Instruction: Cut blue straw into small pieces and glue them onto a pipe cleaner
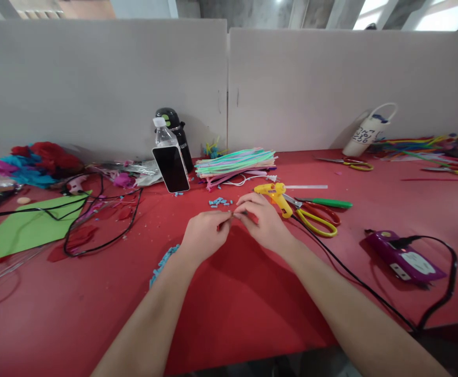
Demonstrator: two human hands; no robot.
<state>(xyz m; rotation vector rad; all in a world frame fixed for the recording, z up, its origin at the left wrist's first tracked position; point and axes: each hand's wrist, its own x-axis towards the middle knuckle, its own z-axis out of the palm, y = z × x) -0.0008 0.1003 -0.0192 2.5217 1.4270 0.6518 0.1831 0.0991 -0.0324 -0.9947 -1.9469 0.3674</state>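
Observation:
Over the middle of the red table, my left hand (205, 235) and my right hand (260, 219) meet at the fingertips. Both are closed in a pinch around something too small to make out. Just beyond them lies a scatter of short blue pieces (220, 202). More blue pieces (162, 266) lie in a heap beside my left forearm, partly hidden by it. A yellow hot glue gun (276, 195) with a clear glue stick rests right of my right hand, next to scissors (317, 222) with yellow and red handles.
A phone (171, 168) leans on a clear bottle (163, 133) at the back, near a bundle of pastel pipe cleaners (236, 165). At right sits a purple power box (405, 259) with a black cable. Green paper (28, 225) and looped cords lie left. A divider (103, 89) stands behind.

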